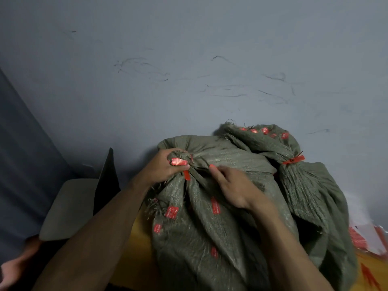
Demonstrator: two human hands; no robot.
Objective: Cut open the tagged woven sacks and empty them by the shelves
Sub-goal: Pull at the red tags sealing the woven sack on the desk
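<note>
Two olive-green woven sacks with red printed marks lie against a grey wall. On the near sack, my left hand grips the bunched, tied neck, where a red tag hangs. My right hand rests on the cloth just right of the neck, its fingers curled and a small red-orange tip showing at the fingertips. What it holds I cannot tell. The far sack lies behind on the right, its neck bound by a red tie.
The sacks lie on a yellow surface. A beige chair seat with a dark backrest stands to the left. A dark grey panel leans at far left. White-and-red packets lie at the right edge.
</note>
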